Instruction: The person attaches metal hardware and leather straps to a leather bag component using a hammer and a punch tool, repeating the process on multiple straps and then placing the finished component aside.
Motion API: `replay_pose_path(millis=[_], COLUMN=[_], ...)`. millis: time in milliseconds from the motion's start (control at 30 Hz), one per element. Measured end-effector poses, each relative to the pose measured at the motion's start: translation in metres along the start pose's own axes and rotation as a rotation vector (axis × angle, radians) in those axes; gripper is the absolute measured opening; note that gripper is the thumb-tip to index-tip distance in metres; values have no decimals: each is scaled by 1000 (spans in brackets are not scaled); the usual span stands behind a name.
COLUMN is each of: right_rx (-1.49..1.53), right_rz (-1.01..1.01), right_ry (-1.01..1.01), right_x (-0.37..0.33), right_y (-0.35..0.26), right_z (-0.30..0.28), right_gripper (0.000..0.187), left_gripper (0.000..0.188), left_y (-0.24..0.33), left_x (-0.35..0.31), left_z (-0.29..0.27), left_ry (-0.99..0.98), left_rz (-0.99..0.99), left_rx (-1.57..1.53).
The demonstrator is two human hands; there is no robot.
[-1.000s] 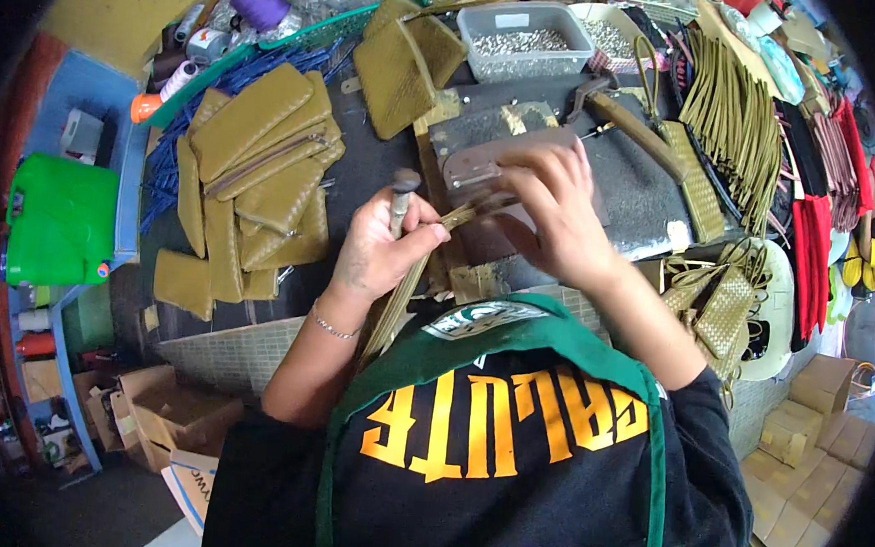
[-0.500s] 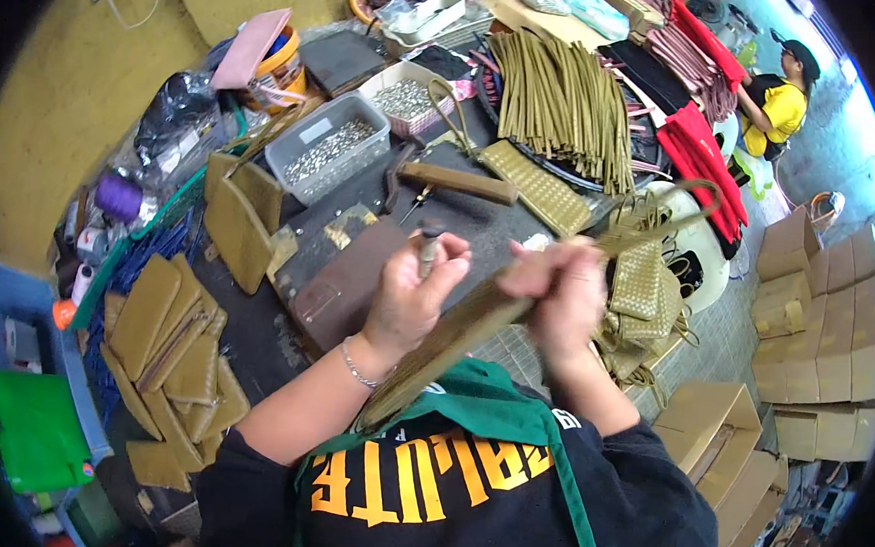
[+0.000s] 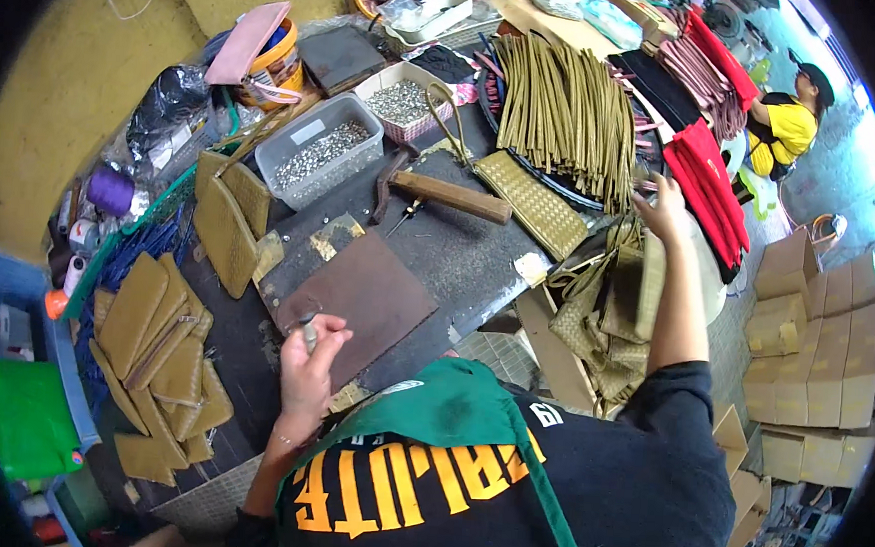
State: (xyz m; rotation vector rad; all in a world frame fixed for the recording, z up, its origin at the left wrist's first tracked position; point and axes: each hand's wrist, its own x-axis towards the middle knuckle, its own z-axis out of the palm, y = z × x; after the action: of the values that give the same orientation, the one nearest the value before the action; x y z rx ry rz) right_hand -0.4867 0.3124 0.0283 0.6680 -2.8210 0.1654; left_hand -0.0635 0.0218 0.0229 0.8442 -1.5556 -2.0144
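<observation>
My left hand (image 3: 309, 371) is closed around a short metal punch (image 3: 309, 334), whose dark end pokes up between thumb and fingers. It is over the near edge of a brown leather pad (image 3: 371, 295) on the dark bench. My right hand (image 3: 667, 212) reaches out beside the lower ends of a fan of olive straps (image 3: 563, 111). Its fingers look apart, and I see nothing gripped in them. Below that forearm hangs a heap of olive woven bags (image 3: 600, 324), one slightly blurred. A wooden-handled hammer (image 3: 450, 196) and a thin awl (image 3: 406, 214) lie beyond the pad.
Metal fasteners fill a clear bin (image 3: 324, 156) and a smaller basket (image 3: 405, 103). Olive pouches (image 3: 157, 347) are stacked at left; a woven pouch (image 3: 532, 204) lies at the bench's right. Red pieces (image 3: 708, 195) lie farther right. Cardboard boxes (image 3: 819, 347) and a seated person (image 3: 789, 125) are beyond.
My right hand has let go of the olive strapped piece and moved right and away toward the straps. My left hand, still with the punch, has moved left and nearer. The leather pad is uncovered.
</observation>
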Motion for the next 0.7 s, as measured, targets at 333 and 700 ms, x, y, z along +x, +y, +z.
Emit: replay_pose_path(millis=[333, 700], right_rx=[179, 760], right_rz=[-252, -231], right_ry=[-511, 89], right_x=[71, 79], right_y=[-246, -156], right_z=[80, -51], right_gripper=[45, 21], left_gripper=[4, 8], left_y=[7, 10], left_x=[-60, -45], left_z=[-18, -18], left_ry=[328, 196], left_rz=[84, 67], left_rx=[-197, -164])
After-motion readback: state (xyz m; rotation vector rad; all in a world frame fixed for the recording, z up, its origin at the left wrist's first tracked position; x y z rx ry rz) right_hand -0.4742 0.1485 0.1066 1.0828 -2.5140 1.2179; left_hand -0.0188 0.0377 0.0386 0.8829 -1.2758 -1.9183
